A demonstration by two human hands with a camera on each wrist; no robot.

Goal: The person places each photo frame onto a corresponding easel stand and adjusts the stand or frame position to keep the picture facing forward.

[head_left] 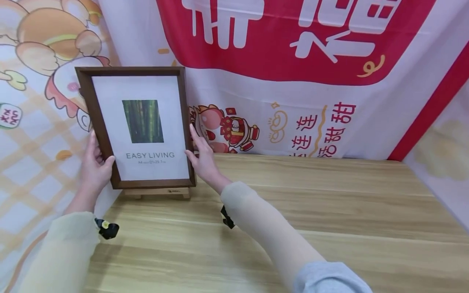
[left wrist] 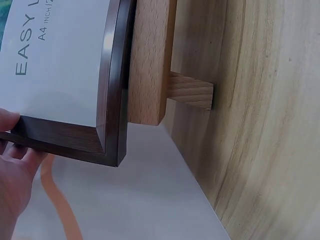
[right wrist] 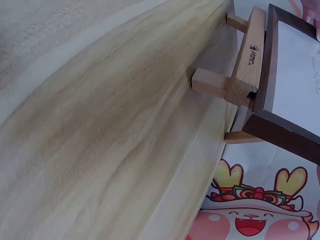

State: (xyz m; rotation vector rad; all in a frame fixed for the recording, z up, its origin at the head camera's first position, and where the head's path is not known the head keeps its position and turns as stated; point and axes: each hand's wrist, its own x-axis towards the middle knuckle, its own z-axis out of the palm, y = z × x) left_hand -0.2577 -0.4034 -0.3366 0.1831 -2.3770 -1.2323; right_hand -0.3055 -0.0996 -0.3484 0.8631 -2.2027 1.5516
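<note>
A dark brown picture frame [head_left: 184,101] stands nearly upright at the back left of the table, with a white sheet in it bearing a bamboo picture [head_left: 143,122] and the words "EASY LIVING". Under its lower edge is a small wooden easel [head_left: 157,192], seen close up in the right wrist view. My left hand [head_left: 97,169] grips the frame's left side, thumb at the front and fingers behind. On the opposite side, my right hand [head_left: 206,162] holds the frame's edge, its thumb at the front; some of its fingers are hidden behind.
The wood-grain tabletop [head_left: 311,211] stretches to the right and toward me. Behind it hangs a red and white printed cloth [head_left: 271,89], and a cartoon-printed cloth [head_left: 40,142] closes off the left side near the frame.
</note>
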